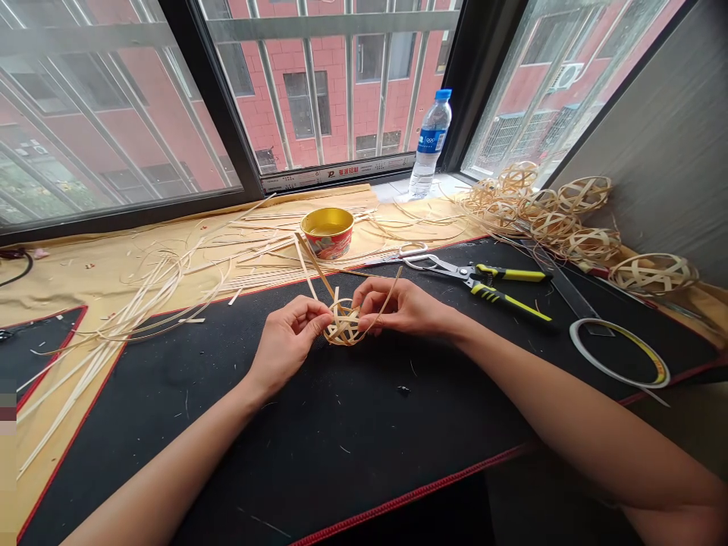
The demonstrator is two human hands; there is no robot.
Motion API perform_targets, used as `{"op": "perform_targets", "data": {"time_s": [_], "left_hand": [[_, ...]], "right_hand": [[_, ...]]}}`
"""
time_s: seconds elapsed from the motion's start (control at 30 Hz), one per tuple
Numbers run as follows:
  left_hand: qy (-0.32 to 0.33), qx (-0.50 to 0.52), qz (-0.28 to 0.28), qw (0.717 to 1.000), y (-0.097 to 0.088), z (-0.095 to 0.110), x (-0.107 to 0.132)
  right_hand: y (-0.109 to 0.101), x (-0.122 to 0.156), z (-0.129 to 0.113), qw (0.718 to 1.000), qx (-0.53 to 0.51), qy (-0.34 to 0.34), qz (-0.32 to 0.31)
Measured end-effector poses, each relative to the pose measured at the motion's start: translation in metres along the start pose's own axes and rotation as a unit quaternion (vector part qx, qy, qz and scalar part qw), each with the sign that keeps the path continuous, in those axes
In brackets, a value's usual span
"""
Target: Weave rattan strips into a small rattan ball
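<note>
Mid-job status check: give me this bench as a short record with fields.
left hand: fingertips on the left side of the woven cane ball
right hand: fingers on its right side
woven cane ball: small, held between both hands above the mat, with long strip ends sticking up
mat: black desk mat with red edging
tools on mat: yellow-handled pliers, steel ruler
right of hands: pile of woven cane balls
left of hands: loose cane strips
</note>
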State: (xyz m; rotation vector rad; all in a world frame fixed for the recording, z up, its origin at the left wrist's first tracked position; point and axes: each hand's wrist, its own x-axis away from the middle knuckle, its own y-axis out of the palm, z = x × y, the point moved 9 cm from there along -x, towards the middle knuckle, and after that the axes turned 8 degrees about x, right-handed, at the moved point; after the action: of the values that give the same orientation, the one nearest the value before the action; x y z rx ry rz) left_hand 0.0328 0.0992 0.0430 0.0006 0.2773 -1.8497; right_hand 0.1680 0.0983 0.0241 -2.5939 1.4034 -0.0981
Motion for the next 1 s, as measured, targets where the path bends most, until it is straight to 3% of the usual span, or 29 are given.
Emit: {"op": "perform_targets", "data": {"time_s": [0.53, 0.67, 0.8, 1.0], "left_hand": [[0.016, -0.007, 0.004, 1.000, -0.002, -0.004, 0.001], [0.113, -0.051, 0.030, 0.992, -0.005, 0.014, 0.006], [0.260, -0.198, 0.037, 0.944, 0.006, 0.043, 0.021], [0.284, -0.238, 0.030, 0.928, 0.014, 0.045, 0.028]], "right_hand": [[0.001, -0.001, 0.001, 1.000, -0.007, -0.004, 0.004], [0.000, -0.002, 0.002, 1.000, -0.009, -0.006, 0.016], [0.001, -0.002, 0.001, 1.000, -0.014, -0.009, 0.012], [0.000, -0.003, 0.003, 1.000, -0.006, -0.019, 0.017]]}}
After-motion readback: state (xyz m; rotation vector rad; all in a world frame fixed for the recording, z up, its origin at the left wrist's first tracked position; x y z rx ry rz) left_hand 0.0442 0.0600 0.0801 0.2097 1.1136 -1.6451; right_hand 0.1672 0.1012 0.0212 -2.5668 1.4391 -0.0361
